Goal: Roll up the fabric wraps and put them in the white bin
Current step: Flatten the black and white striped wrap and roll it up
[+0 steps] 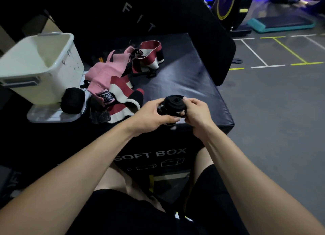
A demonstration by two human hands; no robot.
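Observation:
A partly rolled black wrap (173,104) is held over the near edge of the black soft box (190,80). My left hand (151,115) grips it from the left and my right hand (197,113) pinches it from the right. Loose wraps lie further back on the box: a pink one (105,71), a red-and-white one (121,104) and another red-and-white one (149,57). A rolled black wrap (73,102) sits beside the white bin (58,73), which stands tilted at the left on its clear lid (51,116).
A tall black padded block (144,11) marked FIT rises behind the box. To the right is grey gym floor (274,101) with white and yellow lines, an exercise machine (228,6) and a teal step platform (281,23). My knees are under the box's front.

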